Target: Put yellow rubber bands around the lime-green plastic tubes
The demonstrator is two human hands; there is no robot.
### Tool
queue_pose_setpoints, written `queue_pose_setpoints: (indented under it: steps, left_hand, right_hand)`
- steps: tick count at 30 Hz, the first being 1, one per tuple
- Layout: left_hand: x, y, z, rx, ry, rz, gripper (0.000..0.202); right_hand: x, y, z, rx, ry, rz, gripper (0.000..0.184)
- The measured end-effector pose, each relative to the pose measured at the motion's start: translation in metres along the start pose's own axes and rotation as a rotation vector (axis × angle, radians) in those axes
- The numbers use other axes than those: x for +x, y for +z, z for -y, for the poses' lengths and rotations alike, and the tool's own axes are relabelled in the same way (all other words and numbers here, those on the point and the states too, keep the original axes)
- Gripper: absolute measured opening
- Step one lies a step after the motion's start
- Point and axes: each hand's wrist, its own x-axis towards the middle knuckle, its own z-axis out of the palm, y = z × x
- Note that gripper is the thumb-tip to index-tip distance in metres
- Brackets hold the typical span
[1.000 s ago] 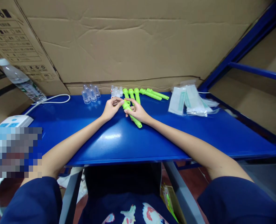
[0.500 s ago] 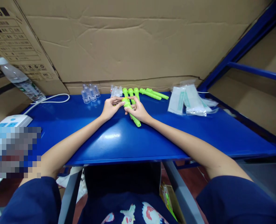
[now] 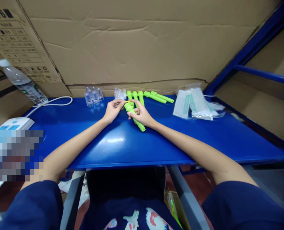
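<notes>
My right hand (image 3: 141, 115) grips a lime-green plastic tube (image 3: 140, 124) that slants across the blue table (image 3: 122, 140), its lower end sticking out below my palm. My left hand (image 3: 113, 110) meets the tube's upper end, thumb and fingertips pinched together there, on what looks like a small yellowish piece. Just behind my hands, several more green tubes (image 3: 138, 95) lie side by side, and two longer ones (image 3: 158, 96) point to the right. Small clear vials (image 3: 93, 95) stand in a cluster at the back, with another clear cluster (image 3: 119, 93) beside the tubes.
Sealed clear and white pouches (image 3: 194, 103) are piled at the right rear. A water bottle (image 3: 22, 82) leans at the back left, above a white power strip (image 3: 14, 123) with a white cable (image 3: 51, 102). Cardboard (image 3: 132, 44) walls the back; a blue frame (image 3: 257, 44) rises on the right.
Both hands stayed at the tube's upper end. My left fingertips shifted slightly at its tip, and the tube turned a little in my right hand.
</notes>
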Motion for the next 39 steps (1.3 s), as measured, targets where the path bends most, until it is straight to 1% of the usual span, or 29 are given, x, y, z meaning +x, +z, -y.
queue_pose_setpoints:
  steps: [4, 8, 10, 13, 15, 17, 20, 25, 28, 32, 35, 39]
  left_hand:
    - [0.003, 0.0, 0.005, -0.003, 0.012, -0.077, 0.058]
    - [0.007, -0.005, 0.009, 0.05, 0.025, -0.181, 0.056]
    - [0.007, -0.006, 0.009, 0.066, 0.024, -0.162, 0.058]
    - [0.004, -0.003, 0.007, 0.067, 0.006, -0.056, 0.063]
    - [0.002, 0.001, 0.006, 0.07, 0.007, 0.003, 0.063]
    - [0.0, 0.003, 0.005, 0.072, 0.011, 0.028, 0.06]
    - [0.001, 0.003, 0.007, 0.052, -0.002, 0.03, 0.052]
    - [0.003, 0.0, 0.009, -0.012, -0.036, -0.002, 0.034]
    - [0.003, 0.0, 0.008, -0.023, -0.058, -0.01, 0.028]
    - [0.003, 0.0, 0.006, -0.041, -0.068, -0.025, 0.025]
    - [0.002, -0.001, 0.005, -0.051, -0.06, -0.034, 0.026]
    - [0.002, -0.001, 0.004, -0.049, -0.082, -0.052, 0.028]
  right_hand:
    - [0.0, 0.0, -0.002, 0.004, -0.01, 0.009, 0.069]
    - [0.0, -0.001, -0.003, 0.025, 0.01, 0.002, 0.072]
    - [0.0, -0.001, -0.003, 0.023, 0.016, 0.013, 0.072]
    - [0.001, -0.001, -0.003, -0.006, 0.006, 0.044, 0.069]
    - [0.0, -0.001, -0.003, -0.029, -0.009, 0.058, 0.068]
    - [0.0, -0.001, -0.001, -0.042, -0.02, 0.067, 0.069]
    - [-0.001, 0.0, 0.003, -0.055, -0.022, 0.072, 0.071]
    - [-0.001, 0.001, 0.008, -0.076, -0.038, 0.093, 0.071]
    - [-0.002, 0.001, 0.01, -0.087, -0.048, 0.107, 0.07]
    - [-0.002, 0.001, 0.011, -0.086, -0.046, 0.103, 0.068]
    - [-0.002, 0.002, 0.01, -0.086, -0.039, 0.104, 0.069]
    - [-0.002, 0.002, 0.009, -0.085, -0.034, 0.095, 0.071]
